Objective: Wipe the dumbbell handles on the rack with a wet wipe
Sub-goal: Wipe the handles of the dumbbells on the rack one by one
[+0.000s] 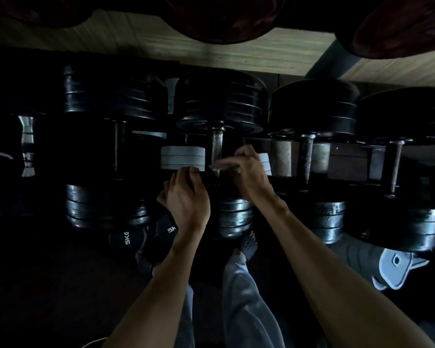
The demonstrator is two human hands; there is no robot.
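Several black plate dumbbells lie across the rack (347,156) with their metal handles pointing away from me. My right hand (249,172) pinches a pale folded wet wipe (224,166) against the lower part of the centre dumbbell's handle (217,144). My left hand (186,194) reaches up beside it, its fingertips curled at the bottom edge of a stack of small grey plates (182,158); what it grips is hard to tell in the dark. More handles (307,156) (396,164) stand to the right.
Two small 5KG dumbbells (131,238) lie on the dark floor below the rack. My legs in light trousers (241,297) and a foot (249,243) are beneath my arms. A wooden wall (261,54) runs behind the rack. A fish-patterned cloth (397,267) lies at lower right.
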